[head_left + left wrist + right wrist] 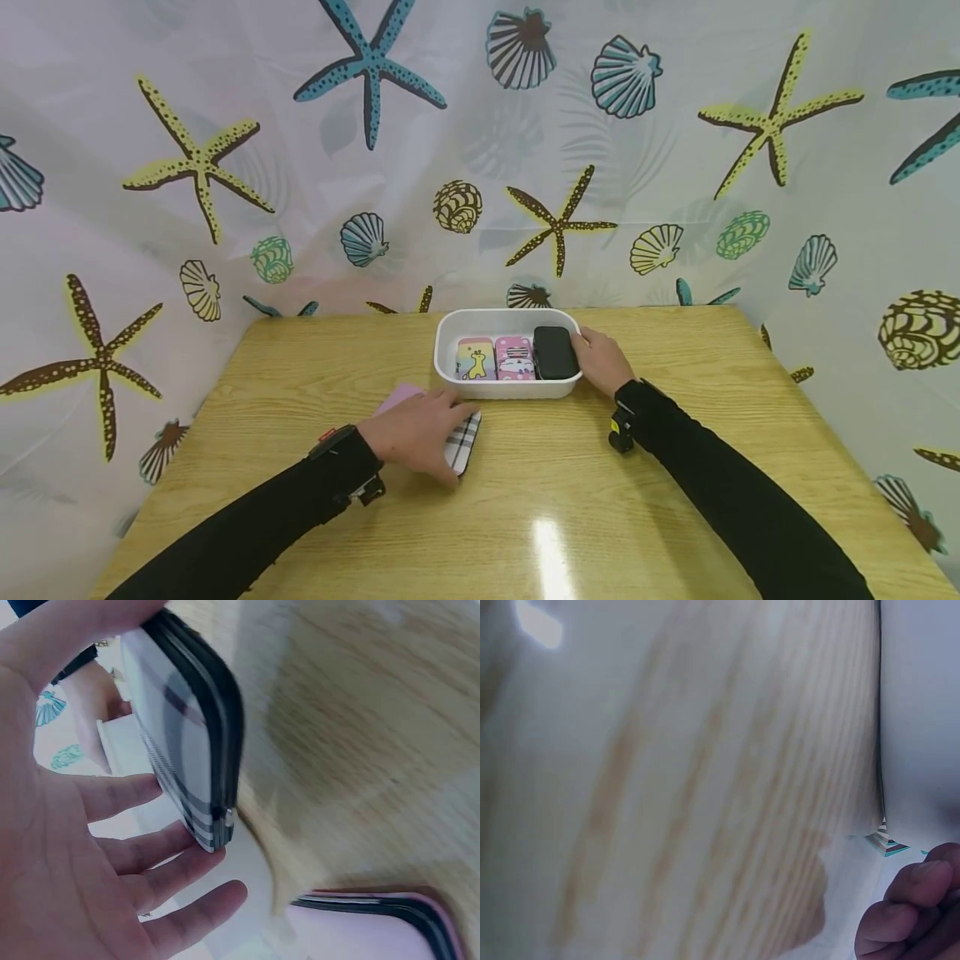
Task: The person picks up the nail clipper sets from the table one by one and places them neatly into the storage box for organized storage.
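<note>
we see a wooden table (pixel 675 467) backed by a curtain (pixel 300 167) printed with starfish and shells. near the far edge, about midway along it, stands a white bin (pixel 447 367) with its long side parallel to that edge. three small cases stand in it side by side: a rainbow case with a giraffe (pixel 476 359) on the left, a pink case (pixel 514 358) in the middle and a black case (pixel 555 352) at the right end.

our left hand (pixel 414 430) lies just in front of the bin's near wall, over two more cases on the table. it holds a plaid case (pixel 462 444); in the left wrist view the thumb and fingertips (pixel 191 859) pinch this plaid case (pixel 187 735) by its edges, with the zipper rim turned outward and the case tilted up off the wood. a lilac case (pixel 401 397) lies flat under and behind the hand, just beside the plaid one; we cannot tell whether the two touch.

our right hand (pixel 600 360) rests against the right end of the bin, fingers bent over the rim next to the black case. the right wrist view shows only curled fingertips (pixel 907 907), so we cannot tell how firmly it holds.

the plaid case's long axis runs roughly from near edge to far edge, like the cases in the bin. the bin lies straight ahead of the left hand and a little to the right, and the left hand is the nearer one to both loose cases.
</note>
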Available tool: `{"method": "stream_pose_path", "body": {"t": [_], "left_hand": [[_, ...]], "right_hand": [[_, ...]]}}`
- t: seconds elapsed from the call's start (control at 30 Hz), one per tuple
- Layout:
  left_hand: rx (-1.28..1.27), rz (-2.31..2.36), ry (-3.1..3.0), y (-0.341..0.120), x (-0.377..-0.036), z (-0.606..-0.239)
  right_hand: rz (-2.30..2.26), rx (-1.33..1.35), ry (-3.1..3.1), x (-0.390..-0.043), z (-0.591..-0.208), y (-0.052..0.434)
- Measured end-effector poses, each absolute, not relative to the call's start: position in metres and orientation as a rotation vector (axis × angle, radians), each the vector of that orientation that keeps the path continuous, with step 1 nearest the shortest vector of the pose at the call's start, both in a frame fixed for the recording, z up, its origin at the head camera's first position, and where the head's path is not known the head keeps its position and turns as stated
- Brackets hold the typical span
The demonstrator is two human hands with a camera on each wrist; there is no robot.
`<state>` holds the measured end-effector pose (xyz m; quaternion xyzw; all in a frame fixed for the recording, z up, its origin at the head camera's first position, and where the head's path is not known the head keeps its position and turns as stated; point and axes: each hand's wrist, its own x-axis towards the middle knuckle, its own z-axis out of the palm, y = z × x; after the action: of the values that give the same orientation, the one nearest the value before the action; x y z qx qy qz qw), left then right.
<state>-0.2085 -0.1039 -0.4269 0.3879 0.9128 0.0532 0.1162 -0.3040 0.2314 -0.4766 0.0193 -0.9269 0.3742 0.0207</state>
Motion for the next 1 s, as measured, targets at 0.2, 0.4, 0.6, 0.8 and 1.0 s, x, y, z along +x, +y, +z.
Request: {"method": "stream_pose_path", "body": {"t": [0.2,0.4,0.6,0.8,1.0], "left_hand": [[1.194,0.168,2.730,-0.095,-0.204,-0.416],[1.230,0.174,2.826,-0.086,-0.206,-0.408],[1.179,0.211,2.904,-0.077,-0.217,-0.398],[1.099,0.244,2.975,-0.067,-0.231,-0.391],[0.991,0.282,3.029,-0.054,-0.245,-0.387]], "right_hand": [[1.188,0.065,-2.864,-0.305,-0.479,0.232],[1.191,0.079,-2.864,-0.306,-0.480,0.233],[1.200,0.087,-2.855,-0.305,-0.478,0.233],[1.206,0.078,-2.857,-0.306,-0.478,0.233],[1.209,0.074,-2.853,-0.305,-0.478,0.233]]}}
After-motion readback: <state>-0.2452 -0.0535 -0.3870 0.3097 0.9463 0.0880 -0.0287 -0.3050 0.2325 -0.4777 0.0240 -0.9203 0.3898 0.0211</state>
